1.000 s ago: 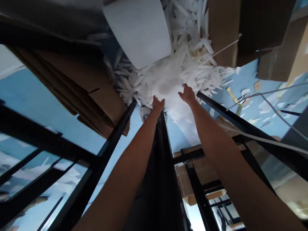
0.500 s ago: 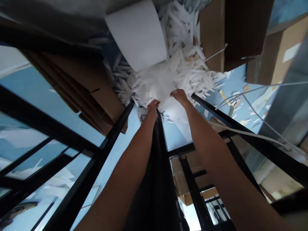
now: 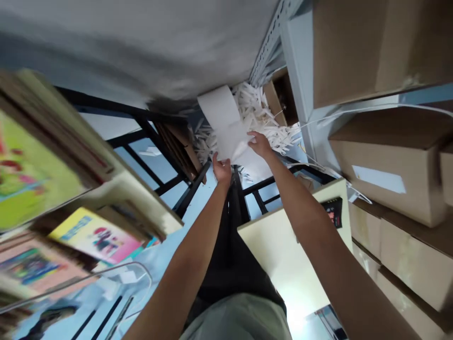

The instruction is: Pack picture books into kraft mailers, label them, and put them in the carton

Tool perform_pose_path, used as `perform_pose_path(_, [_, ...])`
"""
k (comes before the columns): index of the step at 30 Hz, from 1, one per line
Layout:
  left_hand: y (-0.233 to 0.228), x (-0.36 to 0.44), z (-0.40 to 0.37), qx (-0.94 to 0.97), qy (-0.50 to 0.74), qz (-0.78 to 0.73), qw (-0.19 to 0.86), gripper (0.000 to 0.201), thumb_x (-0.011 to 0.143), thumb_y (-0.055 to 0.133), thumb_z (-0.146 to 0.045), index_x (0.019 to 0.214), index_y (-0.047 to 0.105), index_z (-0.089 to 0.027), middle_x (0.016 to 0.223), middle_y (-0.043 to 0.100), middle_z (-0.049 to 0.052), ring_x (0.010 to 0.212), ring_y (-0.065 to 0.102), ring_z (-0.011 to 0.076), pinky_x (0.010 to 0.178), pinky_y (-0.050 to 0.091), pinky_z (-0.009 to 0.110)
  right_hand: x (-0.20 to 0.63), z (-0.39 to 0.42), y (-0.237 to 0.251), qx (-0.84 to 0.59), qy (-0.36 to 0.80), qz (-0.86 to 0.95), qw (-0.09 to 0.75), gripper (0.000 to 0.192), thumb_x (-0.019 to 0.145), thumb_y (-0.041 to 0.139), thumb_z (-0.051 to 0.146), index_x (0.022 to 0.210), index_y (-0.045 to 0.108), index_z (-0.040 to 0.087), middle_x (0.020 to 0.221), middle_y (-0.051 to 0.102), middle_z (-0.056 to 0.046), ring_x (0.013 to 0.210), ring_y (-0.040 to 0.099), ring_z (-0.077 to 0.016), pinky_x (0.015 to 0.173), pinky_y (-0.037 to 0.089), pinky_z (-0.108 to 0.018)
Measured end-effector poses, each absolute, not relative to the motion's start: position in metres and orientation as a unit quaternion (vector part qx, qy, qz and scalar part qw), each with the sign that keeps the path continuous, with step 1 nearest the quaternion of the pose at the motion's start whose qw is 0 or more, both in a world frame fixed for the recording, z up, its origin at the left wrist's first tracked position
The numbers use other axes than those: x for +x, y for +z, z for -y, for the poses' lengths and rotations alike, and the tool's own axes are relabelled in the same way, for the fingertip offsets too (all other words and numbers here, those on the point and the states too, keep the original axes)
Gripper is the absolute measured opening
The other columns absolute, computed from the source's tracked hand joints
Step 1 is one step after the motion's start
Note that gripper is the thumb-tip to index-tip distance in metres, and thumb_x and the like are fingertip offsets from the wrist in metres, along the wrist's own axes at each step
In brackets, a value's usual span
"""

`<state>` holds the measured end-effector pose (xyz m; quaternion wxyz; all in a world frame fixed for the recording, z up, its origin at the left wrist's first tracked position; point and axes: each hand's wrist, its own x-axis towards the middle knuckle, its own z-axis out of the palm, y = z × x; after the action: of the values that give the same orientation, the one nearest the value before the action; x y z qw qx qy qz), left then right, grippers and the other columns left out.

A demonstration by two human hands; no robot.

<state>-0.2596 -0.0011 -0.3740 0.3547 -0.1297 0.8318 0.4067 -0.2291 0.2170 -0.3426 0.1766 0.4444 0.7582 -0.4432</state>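
A white sheet (image 3: 230,139) hangs down from a wide white roll (image 3: 220,107) by the wall and lies between my two hands. With its fingers curled at the sheet's lower left edge, my left hand (image 3: 222,171) holds it. My right hand (image 3: 261,144) pinches the right side between thumb and fingers, where the sheet is creased. Its lower part trails below my right hand. Around the roll lies a heap of white strips (image 3: 253,111). Whether the sheet is paper or thin foam I cannot tell.
Black metal frame bars (image 3: 187,193) run either side of my legs. To the left stands a shelf with picture books (image 3: 95,236); at right, a pale tabletop (image 3: 279,245). Cardboard boxes (image 3: 392,165) fill a metal rack (image 3: 300,61). A white cord (image 3: 371,107) crosses the right side.
My view has pulled back and up, bringing the shelves, tabletop and boxes into sight. The sheet is raised and spread between my hands, which stand farther apart from the heap.
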Motion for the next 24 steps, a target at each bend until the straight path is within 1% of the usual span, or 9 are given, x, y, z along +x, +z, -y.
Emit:
perform_pose_path(3, [-0.321,-0.268,0.000,-0.147,0.395,-0.839,0.345,0.031,0.095,0.072,-0.021,0.124,0.082,-0.017,0.102,0.081,0.008,0.106,0.080,0.0250,0.107,0.063,0.036,-0.222,-0.210,-0.286,0.412,-0.432,-0.786,0.161,0.040,0.090,0.068,0.008,0.121,0.088,0.023,0.129,0.090,-0.006,0.128,0.081,-0.0268,0.126,0.056,-0.045])
perform_pose_path(5, [-0.287,-0.273,0.001,-0.150,0.411,-0.825,0.359,0.025,0.097,0.069,-0.020,0.117,0.084,-0.016,0.104,0.084,0.009,0.107,0.081,0.0241,0.106,0.063,0.035,-0.214,-0.204,-0.251,0.403,-0.430,-0.797,0.131,0.035,0.094,0.065,0.007,0.116,0.088,0.021,0.130,0.090,-0.008,0.129,0.082,-0.0264,0.130,0.053,-0.045])
perform_pose_path(9, [-0.217,-0.277,0.010,-0.124,0.466,-0.809,0.335,0.023,0.100,0.073,-0.025,0.118,0.085,-0.018,0.119,0.088,0.012,0.117,0.082,0.0255,0.111,0.063,0.038,-0.192,-0.196,-0.187,0.410,-0.456,-0.787,0.072,0.031,0.097,0.067,0.011,0.118,0.088,0.020,0.130,0.090,-0.010,0.126,0.083,-0.0264,0.127,0.057,-0.045])
perform_pose_path(11, [-0.182,-0.277,0.018,-0.092,0.487,-0.805,0.327,0.024,0.102,0.075,-0.029,0.120,0.086,-0.019,0.125,0.088,0.013,0.116,0.082,0.0262,0.110,0.064,0.039,-0.181,-0.194,-0.155,0.408,-0.468,-0.783,0.038,0.028,0.099,0.069,0.016,0.119,0.089,0.021,0.131,0.090,-0.010,0.127,0.082,-0.0267,0.124,0.059,-0.044])
perform_pose_path(13, [-0.147,-0.274,0.026,-0.058,0.501,-0.801,0.323,0.023,0.103,0.077,-0.031,0.120,0.087,-0.018,0.124,0.089,0.012,0.113,0.082,0.0261,0.107,0.065,0.038,-0.171,-0.193,-0.123,0.398,-0.475,-0.785,-0.002,0.025,0.101,0.071,0.021,0.118,0.089,0.022,0.130,0.090,-0.010,0.128,0.082,-0.0271,0.124,0.059,-0.043])
perform_pose_path(17, [-0.081,-0.267,0.043,-0.020,0.540,-0.775,0.328,0.026,0.103,0.083,-0.040,0.117,0.089,-0.020,0.112,0.088,0.010,0.105,0.083,0.0257,0.098,0.066,0.036,-0.155,-0.186,-0.057,0.378,-0.494,-0.778,-0.086,0.018,0.103,0.079,0.033,0.113,0.091,0.024,0.127,0.090,-0.008,0.125,0.081,-0.0287,0.122,0.060,-0.046])
perform_pose_path(19, [-0.050,-0.263,0.052,-0.027,0.553,-0.752,0.357,0.030,0.102,0.085,-0.045,0.122,0.089,-0.022,0.111,0.087,0.009,0.101,0.083,0.0246,0.090,0.068,0.035,-0.149,-0.181,-0.023,0.378,-0.507,-0.764,-0.128,0.021,0.103,0.084,0.043,0.112,0.091,0.026,0.124,0.091,-0.007,0.122,0.082,-0.0290,0.119,0.063,-0.046])
perform_pose_path(21, [-0.020,-0.260,0.063,-0.029,0.557,-0.729,0.397,0.035,0.102,0.085,-0.048,0.128,0.088,-0.025,0.113,0.086,0.008,0.099,0.082,0.0228,0.083,0.068,0.033,-0.140,-0.175,0.012,0.378,-0.523,-0.745,-0.169,0.030,0.101,0.088,0.054,0.115,0.091,0.028,0.123,0.090,-0.006,0.119,0.081,-0.0284,0.116,0.065,-0.046])
perform_pose_path(24, [0.018,-0.259,0.081,0.002,0.558,-0.713,0.425,0.039,0.101,0.085,-0.050,0.134,0.085,-0.028,0.117,0.084,0.008,0.101,0.082,0.0210,0.083,0.069,0.031,-0.124,-0.165,0.061,0.371,-0.548,-0.719,-0.215,0.045,0.095,0.093,0.064,0.124,0.090,0.030,0.124,0.089,-0.004,0.117,0.081,-0.0271,0.113,0.066,-0.046])
